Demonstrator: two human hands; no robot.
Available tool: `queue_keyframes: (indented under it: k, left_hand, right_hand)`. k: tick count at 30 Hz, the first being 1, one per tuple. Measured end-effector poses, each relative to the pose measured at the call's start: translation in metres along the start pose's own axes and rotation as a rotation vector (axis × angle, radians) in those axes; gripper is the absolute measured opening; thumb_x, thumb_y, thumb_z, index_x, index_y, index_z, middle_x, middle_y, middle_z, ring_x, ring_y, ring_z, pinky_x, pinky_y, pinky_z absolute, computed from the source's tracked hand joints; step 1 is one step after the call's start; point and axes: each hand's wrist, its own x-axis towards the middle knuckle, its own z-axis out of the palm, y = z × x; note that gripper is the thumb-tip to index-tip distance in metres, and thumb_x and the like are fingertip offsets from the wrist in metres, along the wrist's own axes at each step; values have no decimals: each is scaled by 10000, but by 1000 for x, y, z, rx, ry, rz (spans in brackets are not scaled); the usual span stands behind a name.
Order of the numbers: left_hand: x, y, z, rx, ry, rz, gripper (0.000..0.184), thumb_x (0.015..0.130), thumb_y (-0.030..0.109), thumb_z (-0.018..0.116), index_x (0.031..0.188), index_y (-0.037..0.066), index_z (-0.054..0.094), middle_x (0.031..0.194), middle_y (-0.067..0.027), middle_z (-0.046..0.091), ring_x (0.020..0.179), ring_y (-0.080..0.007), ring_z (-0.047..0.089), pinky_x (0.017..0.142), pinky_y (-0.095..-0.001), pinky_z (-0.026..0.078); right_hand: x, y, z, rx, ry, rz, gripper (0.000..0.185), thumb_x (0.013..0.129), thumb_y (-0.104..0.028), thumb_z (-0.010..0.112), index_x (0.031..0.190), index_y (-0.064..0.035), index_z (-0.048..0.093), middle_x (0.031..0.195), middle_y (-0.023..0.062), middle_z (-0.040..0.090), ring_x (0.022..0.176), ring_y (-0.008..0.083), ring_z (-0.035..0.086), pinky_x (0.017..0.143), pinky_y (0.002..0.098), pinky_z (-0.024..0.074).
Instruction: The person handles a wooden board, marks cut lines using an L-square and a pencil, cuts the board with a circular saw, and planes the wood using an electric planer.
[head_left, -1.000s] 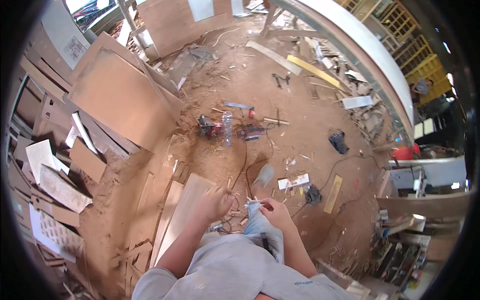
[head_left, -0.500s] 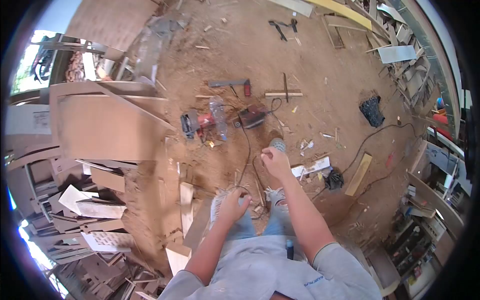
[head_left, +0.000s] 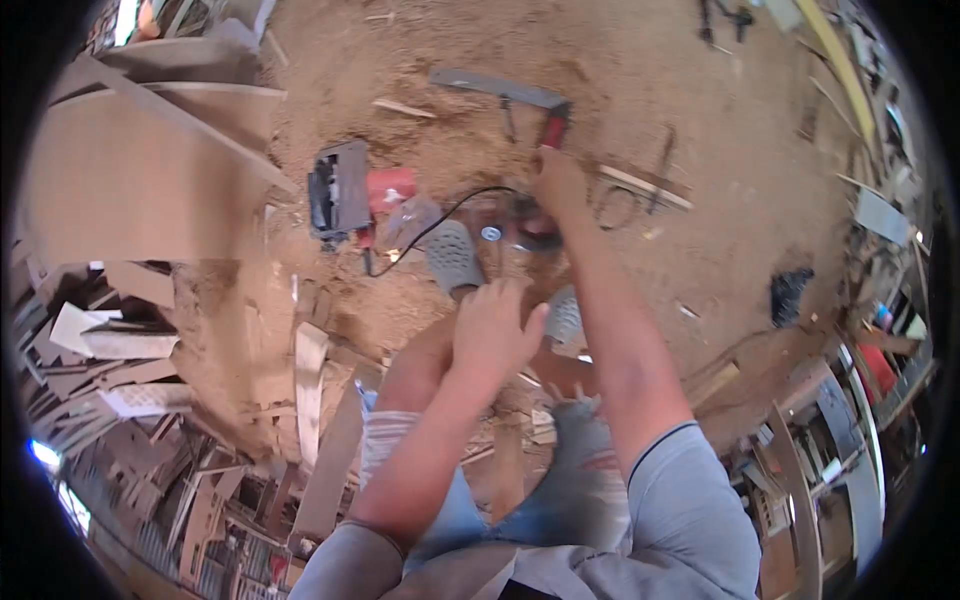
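Soft, fairly even daylight covers the floor (head_left: 640, 90), with white glare at the lower-left and upper-left edges and a dim band of shadow down the panel (head_left: 120, 185). Blur smears the right hand (head_left: 560, 185) and the tool (head_left: 535, 228) near it. The lens bends the yellow board (head_left: 845, 75) (rather like a bow); black fills the corners.

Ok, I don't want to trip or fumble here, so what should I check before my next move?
1. Right hand at the red handle: ok.
2. Right grip closed on it: cannot tell.
3. Left hand free: ok, looks empty.
4. Black cord well away from the left shoe: not ok, it runs close by.
5. Floor free of scraps: not ok, a wood strip lies nearby.
6. Red power tool unplugged: cannot tell.
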Motion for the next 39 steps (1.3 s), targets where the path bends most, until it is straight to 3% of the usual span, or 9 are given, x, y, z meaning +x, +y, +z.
queue_keyframes:
  k: [9,15,17,20,24,27,29,33,39]
  left_hand:
    - [35,-11,-43,-15,-50,-114,558,985,370,714,1391,-1,623,1250,-239,696,1194,-434,656,1058,-548,492]
    - [37,-17,-49,98,-217,-206,627,977,413,709,1434,-3,605,1278,-236,697,1222,-412,663,1083,-544,483]
    - [39,-17,-49,104,-250,-220,635,969,418,714,1431,-5,607,1288,-236,697,1233,-410,664,1088,-540,483]
    - [39,-10,-47,80,-304,-214,630,954,420,725,1403,-11,620,1307,-240,694,1252,-410,662,1092,-537,485]
    - [39,-9,-32,107,-340,-200,608,936,425,735,1347,-12,635,1326,-242,689,1268,-415,657,1085,-543,488]
    - [34,-6,-26,103,-338,-204,613,935,443,730,1337,-10,637,1329,-238,689,1278,-416,653,1085,-546,486]
    - [36,-2,-27,101,-375,-219,658,942,471,720,1389,-2,626,1345,-232,689,1295,-411,645,1088,-544,484]
    - [34,-2,-26,88,-371,-189,683,947,483,719,1435,17,616,1370,-228,688,1303,-408,641,1090,-546,483]
    - [35,3,-29,78,-377,-152,691,949,490,719,1449,25,613,1370,-219,692,1286,-405,650,1086,-546,485]
  right_hand:
    - [107,-16,95,-148,41,211,320,964,-292,690,1202,-80,716,1067,266,773,1050,443,756,924,558,595]
    - [111,-38,64,287,64,-33,464,938,-254,678,1357,-54,670,1092,238,775,996,438,742,916,484,582]
    - [95,-58,59,602,-231,-137,481,891,-216,670,1357,-101,702,1104,170,775,929,310,727,796,502,538]
    - [54,-121,33,487,-595,-421,715,788,-259,816,1478,-139,670,955,75,670,838,191,607,724,404,504]
    - [50,-159,13,314,-733,-404,698,733,-422,908,1329,-92,756,981,160,733,892,252,681,845,415,551]
    - [66,-150,-32,441,-399,-203,586,741,-426,918,1169,-50,782,873,109,696,793,207,618,747,376,518]
    - [87,-109,-50,721,11,-164,415,861,-348,910,1088,-40,749,855,-20,655,683,123,549,624,313,449]
    - [137,23,-150,1514,345,256,217,1081,-360,710,1130,-150,682,745,-83,503,564,27,421,481,221,326]
    - [127,140,-217,1164,630,707,291,1024,-382,763,1022,-94,721,641,-49,448,529,72,423,454,277,311]
